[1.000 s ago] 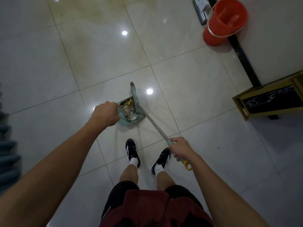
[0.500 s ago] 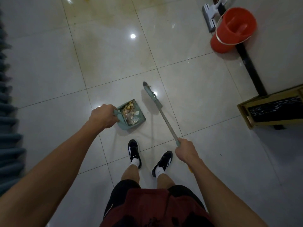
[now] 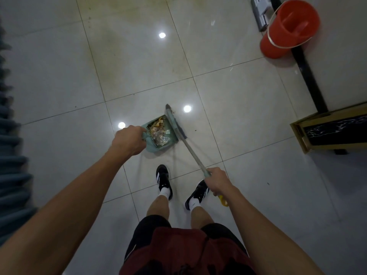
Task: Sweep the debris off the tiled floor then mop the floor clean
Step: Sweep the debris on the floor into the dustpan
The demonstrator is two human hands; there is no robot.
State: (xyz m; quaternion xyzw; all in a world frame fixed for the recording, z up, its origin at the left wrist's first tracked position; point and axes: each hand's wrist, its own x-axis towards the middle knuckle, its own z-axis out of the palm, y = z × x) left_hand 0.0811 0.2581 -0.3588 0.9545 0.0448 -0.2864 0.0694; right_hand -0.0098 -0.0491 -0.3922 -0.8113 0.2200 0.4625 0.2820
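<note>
Debris (image 3: 158, 133) sits heaped in the dustpan (image 3: 168, 142), which lies on the floor (image 3: 238, 108) just ahead of the person's feet. The left hand (image 3: 129, 139) has its fingers curled round the pan's handle at the near-left corner. Right against the pan's open far edge stands the broom (image 3: 174, 124), its shaft running back to the right hand (image 3: 217, 181), wrapped tight round the grip near the top end.

Now the risks, as I judge them. That heap is high and loose; tip the pan forward on the lift and scraps slide straight back out. A hard flick of the broom could scatter crumbs past the lip, and a few specks already lie beyond the bristles, away from both grips. Yellowish stains further out will need the mop (image 3: 260, 14), lying by the red bucket (image 3: 288, 28) far up to the right.

Writing or brands? None readable; the shoes show only white stripes.
</note>
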